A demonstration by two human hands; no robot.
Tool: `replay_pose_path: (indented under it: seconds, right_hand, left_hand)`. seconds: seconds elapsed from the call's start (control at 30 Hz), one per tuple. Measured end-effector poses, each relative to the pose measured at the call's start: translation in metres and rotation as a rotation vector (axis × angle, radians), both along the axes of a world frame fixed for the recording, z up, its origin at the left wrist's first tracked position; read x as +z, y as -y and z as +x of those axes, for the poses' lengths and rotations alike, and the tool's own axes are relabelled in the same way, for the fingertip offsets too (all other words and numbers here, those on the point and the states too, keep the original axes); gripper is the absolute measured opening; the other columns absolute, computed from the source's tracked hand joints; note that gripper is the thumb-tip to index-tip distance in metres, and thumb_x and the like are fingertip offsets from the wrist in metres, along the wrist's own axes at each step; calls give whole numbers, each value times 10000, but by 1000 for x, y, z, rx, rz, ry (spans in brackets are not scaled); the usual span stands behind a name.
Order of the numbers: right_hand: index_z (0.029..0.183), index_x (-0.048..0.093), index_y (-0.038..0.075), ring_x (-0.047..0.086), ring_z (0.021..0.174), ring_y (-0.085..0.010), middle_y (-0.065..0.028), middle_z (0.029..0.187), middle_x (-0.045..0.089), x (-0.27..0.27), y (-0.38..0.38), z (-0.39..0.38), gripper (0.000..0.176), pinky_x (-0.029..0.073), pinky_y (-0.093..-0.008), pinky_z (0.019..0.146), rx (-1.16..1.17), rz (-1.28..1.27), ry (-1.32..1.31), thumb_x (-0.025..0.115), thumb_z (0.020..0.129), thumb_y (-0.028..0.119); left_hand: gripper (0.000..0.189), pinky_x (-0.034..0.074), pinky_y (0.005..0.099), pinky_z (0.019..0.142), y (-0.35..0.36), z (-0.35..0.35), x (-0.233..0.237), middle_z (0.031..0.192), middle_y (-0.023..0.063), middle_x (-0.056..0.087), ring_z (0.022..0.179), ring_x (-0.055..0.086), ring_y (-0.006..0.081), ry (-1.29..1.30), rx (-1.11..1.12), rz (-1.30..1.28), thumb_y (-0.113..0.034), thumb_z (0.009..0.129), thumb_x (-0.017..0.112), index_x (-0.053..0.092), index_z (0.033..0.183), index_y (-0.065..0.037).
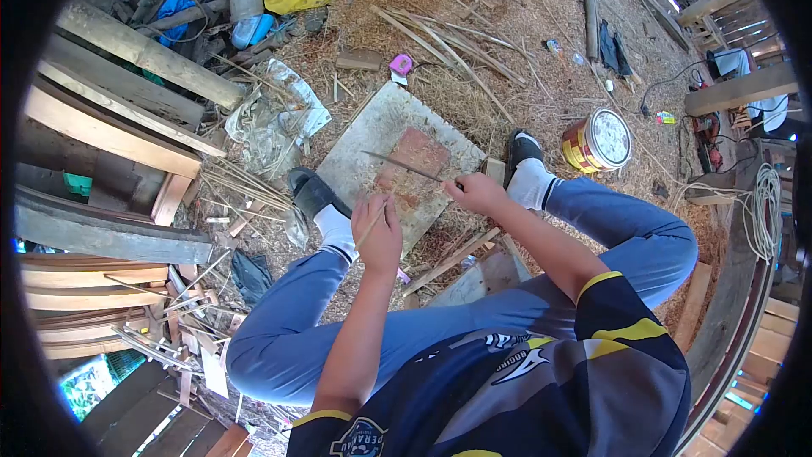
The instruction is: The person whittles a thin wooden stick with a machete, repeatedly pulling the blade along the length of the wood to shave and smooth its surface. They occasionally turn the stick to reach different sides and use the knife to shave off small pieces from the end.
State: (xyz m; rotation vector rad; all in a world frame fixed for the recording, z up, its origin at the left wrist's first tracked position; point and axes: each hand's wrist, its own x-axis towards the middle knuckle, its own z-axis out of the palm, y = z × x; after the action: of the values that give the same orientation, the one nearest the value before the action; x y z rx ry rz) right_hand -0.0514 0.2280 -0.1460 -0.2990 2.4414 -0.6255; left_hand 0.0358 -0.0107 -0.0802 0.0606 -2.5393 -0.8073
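Note:
My left hand (377, 230) is closed round a thin pale wooden stick (365, 237), which slants through the fingers. In my right hand (475, 194) is the near end of a long, narrow dark blade (402, 166), its tip pointing to the upper left. The blade passes above a reddish block (414, 156) that lies on a pale, worn slab (355, 143) on the ground between my feet. The two hands are apart, both near the slab's lower edge. What handle the blade has is hidden in my right hand.
A paint bucket (607, 140) stands beside my right foot. Beyond the slab lie a pink tape measure (401, 65), long wood strips (457, 51) and a wood block (359, 60). Stacked curved boards (101, 228) line the left side. Coiled rope (764, 216) hangs at the right.

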Motion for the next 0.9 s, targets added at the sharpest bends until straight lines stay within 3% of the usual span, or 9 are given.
replay_pose_path:
  seconds: [0.1, 0.2, 0.3, 0.7, 0.8, 0.9]
  right_hand:
    - [949, 726, 19, 707, 870, -455, -262, 875, 723, 8, -4, 9, 663, 551, -554, 817, 71, -51, 0, 481, 1016, 631]
    - [955, 728, 13, 708, 871, -454, -262, 878, 723, 6, -5, 2, 670, 551, -554, 819, 52, -38, 14, 478, 1017, 632]
    - [955, 732, 15, 708, 880, -451, -258, 876, 723, 2, -2, 1, 670, 550, -554, 823, 19, -54, 6, 478, 1017, 632]
    - [922, 749, 36, 708, 902, -444, -242, 904, 735, 22, 8, 6, 684, 558, -548, 826, 68, -48, 5, 459, 1018, 648]
    - [922, 752, 39, 710, 899, -445, -245, 903, 734, 19, 10, 6, 697, 562, -544, 812, 66, -53, -15, 452, 1014, 661]
    - [921, 753, 41, 711, 899, -445, -247, 896, 732, 21, 10, 9, 704, 566, -540, 807, 62, -29, 1, 451, 1011, 670]
  left_hand:
    - [116, 502, 521, 1011, 4, 2, 1, 920, 162, 710, 894, 675, 405, 166, -5, 99, -158, 1025, 606, 656, 1005, -55]
    - [114, 506, 521, 978, 4, 2, 1, 901, 170, 707, 883, 672, 411, 151, 10, 83, -156, 1020, 610, 656, 1000, -53]
    - [123, 490, 490, 791, 3, 0, -2, 902, 174, 669, 878, 637, 403, 90, -18, 51, -125, 1010, 614, 668, 987, -17]
    - [114, 502, 483, 801, 3, 3, -3, 916, 172, 685, 879, 661, 391, 72, -29, 18, -130, 1006, 629, 666, 989, -24]
    - [127, 495, 538, 823, 6, 0, -6, 862, 186, 678, 880, 645, 432, 167, 31, 122, -167, 1012, 630, 666, 1011, -45]
    - [119, 489, 535, 802, 6, 0, -5, 844, 179, 666, 851, 638, 425, 178, 25, 98, -161, 1014, 625, 659, 1004, -47]
